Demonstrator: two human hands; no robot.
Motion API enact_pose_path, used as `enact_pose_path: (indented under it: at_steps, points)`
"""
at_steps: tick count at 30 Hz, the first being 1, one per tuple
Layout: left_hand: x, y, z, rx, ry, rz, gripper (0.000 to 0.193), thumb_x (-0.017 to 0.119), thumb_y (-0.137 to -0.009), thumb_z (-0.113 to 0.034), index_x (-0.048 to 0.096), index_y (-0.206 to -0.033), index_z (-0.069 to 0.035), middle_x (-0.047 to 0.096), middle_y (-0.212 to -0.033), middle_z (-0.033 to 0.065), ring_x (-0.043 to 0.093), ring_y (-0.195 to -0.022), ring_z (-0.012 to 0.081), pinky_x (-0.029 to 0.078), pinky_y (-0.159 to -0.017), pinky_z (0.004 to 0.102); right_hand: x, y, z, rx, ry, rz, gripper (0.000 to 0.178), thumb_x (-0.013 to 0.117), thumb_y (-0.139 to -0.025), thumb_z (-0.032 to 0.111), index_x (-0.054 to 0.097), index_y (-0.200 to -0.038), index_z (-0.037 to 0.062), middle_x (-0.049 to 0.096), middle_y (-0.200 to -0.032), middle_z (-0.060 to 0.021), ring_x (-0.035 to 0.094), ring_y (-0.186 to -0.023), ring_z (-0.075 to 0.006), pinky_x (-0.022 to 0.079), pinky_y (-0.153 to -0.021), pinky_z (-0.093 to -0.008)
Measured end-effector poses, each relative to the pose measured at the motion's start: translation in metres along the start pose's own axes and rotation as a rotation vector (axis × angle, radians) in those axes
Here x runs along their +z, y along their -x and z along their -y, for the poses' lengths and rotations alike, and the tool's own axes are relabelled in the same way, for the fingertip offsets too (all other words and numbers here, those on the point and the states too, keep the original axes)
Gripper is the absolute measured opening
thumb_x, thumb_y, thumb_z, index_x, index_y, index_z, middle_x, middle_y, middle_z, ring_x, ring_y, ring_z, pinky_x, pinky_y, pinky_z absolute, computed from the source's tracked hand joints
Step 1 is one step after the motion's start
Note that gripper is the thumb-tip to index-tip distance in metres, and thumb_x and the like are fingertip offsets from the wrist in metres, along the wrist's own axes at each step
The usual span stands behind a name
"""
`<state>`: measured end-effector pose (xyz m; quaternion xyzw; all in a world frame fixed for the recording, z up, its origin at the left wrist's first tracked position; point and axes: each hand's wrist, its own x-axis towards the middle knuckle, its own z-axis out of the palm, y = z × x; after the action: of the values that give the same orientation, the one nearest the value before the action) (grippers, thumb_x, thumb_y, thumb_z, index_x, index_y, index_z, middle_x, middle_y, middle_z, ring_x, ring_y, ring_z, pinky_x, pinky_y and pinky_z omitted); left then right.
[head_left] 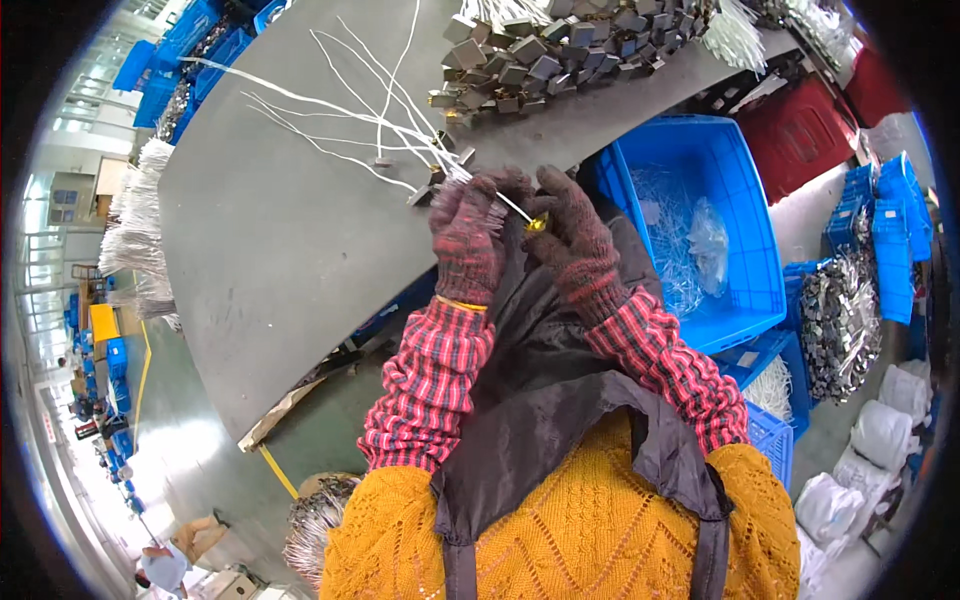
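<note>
The left hand (468, 240), in a fuzzy dark-red knit glove, curls blurred fingers round thin white wires (400, 125); the gloved right hand (582, 248) pinches a shiny yellow piece (538, 222) at one wire's end. The wires fan limply over the smooth grey desk (270, 250). Beyond sits a heap of squarish dark blocks (550, 55); rightward, a ribbed blue plastic bin (745, 225).

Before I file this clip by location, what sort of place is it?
Most likely a factory assembly workshop: a heap of small grey blocks with white wires lies on a broad grey worktable, an open blue plastic crate stands beside it, and a yellow line marks the floor.
</note>
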<state>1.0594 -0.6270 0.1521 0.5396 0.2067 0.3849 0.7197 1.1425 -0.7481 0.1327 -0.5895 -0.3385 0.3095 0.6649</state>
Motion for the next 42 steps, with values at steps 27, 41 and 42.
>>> enact_pose_path:
  at_steps: [27,41,42]
  points:
    - [-0.042,-0.019,-0.047,-0.256,0.268,-0.125,0.028,0.057,-0.097,-0.024,0.062,-0.105,0.002,0.069,-0.093,0.0173,0.070,-0.083,0.0310,0.061,-0.071,0.0427,-0.036,-0.166,0.005,-0.374,0.718,-0.468,0.047,0.077,-0.078,0.015,0.057,-0.120,0.0128,0.061,-0.114,-0.0184,0.061,-0.101,-0.0374,0.051,-0.089,-0.0463]
    - [-0.012,-0.013,0.036,-0.534,0.627,0.082,0.022,0.062,-0.095,-0.019,0.060,-0.111,-0.003,0.067,-0.099,0.0124,0.067,-0.086,0.0274,0.057,-0.077,0.0446,-0.062,-0.022,0.030,-0.140,0.514,-0.281,0.030,0.078,-0.078,0.019,0.064,-0.101,0.0066,0.066,-0.093,-0.0123,0.065,-0.082,-0.0264,0.053,-0.074,-0.0374]
    - [0.011,-0.004,0.039,-0.535,0.615,0.076,0.022,0.062,-0.095,-0.020,0.060,-0.109,-0.003,0.067,-0.099,0.0121,0.067,-0.086,0.0273,0.057,-0.076,0.0443,-0.059,0.002,0.039,-0.116,0.300,-0.208,0.027,0.074,-0.079,0.012,0.065,-0.104,0.0059,0.064,-0.088,-0.0069,0.061,-0.077,-0.0171,0.050,-0.068,-0.0303]
